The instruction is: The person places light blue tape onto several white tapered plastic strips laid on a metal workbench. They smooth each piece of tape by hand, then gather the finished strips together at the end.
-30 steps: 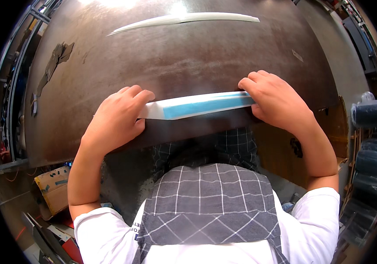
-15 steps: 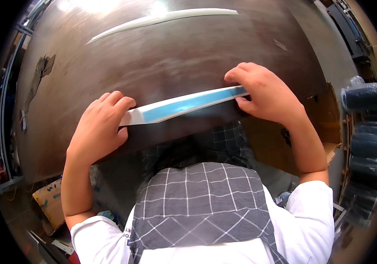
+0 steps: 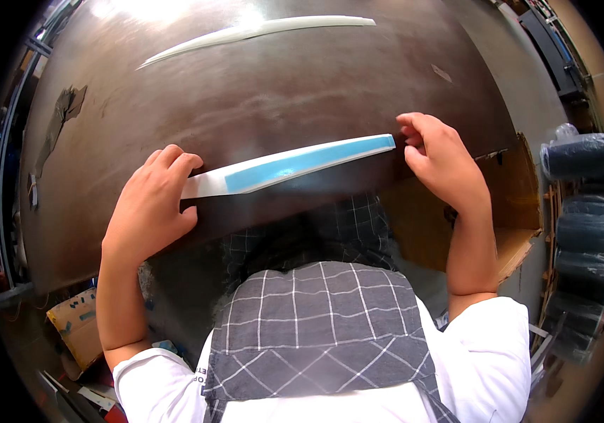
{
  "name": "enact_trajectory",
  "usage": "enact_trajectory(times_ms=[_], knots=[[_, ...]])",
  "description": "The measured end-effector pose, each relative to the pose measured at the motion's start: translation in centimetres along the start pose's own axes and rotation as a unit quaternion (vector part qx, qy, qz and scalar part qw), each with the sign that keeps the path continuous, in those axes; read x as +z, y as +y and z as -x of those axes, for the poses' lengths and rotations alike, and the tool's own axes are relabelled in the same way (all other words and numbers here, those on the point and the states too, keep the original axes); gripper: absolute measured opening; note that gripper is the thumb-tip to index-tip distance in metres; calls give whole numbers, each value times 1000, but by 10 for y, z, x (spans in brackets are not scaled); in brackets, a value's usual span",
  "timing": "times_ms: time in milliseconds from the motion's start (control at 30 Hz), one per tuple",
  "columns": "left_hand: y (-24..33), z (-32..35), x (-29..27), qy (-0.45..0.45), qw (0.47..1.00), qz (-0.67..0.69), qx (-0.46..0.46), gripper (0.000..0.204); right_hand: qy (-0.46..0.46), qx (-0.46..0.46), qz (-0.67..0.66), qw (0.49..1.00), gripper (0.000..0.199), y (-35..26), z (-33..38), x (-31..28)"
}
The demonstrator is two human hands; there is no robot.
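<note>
A long, slightly curved white strip with a light-blue band (image 3: pixel 309 161) lies slantwise across the table's near part, its right end higher. My left hand (image 3: pixel 150 201) grips the strip's left end, fingers on the far edge and thumb on the near edge; that end is hidden under the palm. Just off the strip's right end, my right hand (image 3: pixel 443 158) is apart from it, thumb and bent fingers separated with nothing visible between them.
Pale thin strips (image 3: pixel 260 29) lie along the far part of the brown table (image 3: pixel 281 84). Dark torn scrap (image 3: pixel 62 120) is at the left. An open cardboard box (image 3: pixel 506 197) stands by the right edge, near plastic-wrapped dark rolls (image 3: pixel 584 229). Another carton (image 3: pixel 76 321) is lower left.
My right hand has let go of the strip's right end and moved a little to the right, baring that end. My left hand has shifted slightly left with its end.
</note>
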State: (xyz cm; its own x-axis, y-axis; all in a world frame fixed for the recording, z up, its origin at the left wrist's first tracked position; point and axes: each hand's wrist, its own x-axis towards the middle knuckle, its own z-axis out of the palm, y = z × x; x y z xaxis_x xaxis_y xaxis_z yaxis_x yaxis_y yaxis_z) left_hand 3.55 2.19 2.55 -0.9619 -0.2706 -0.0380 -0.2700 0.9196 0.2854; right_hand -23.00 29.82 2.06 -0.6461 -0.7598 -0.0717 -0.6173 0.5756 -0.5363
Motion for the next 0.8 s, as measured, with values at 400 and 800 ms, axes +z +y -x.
enact_trajectory(times_ms=[400,800], knots=[[1,-17,2,-43,997,-51,40,30,-65,93,-419,901,43,25,-2,-12],[9,-18,1,-37,998,-54,25,29,-76,81,-463,879,39,21,-4,-3]])
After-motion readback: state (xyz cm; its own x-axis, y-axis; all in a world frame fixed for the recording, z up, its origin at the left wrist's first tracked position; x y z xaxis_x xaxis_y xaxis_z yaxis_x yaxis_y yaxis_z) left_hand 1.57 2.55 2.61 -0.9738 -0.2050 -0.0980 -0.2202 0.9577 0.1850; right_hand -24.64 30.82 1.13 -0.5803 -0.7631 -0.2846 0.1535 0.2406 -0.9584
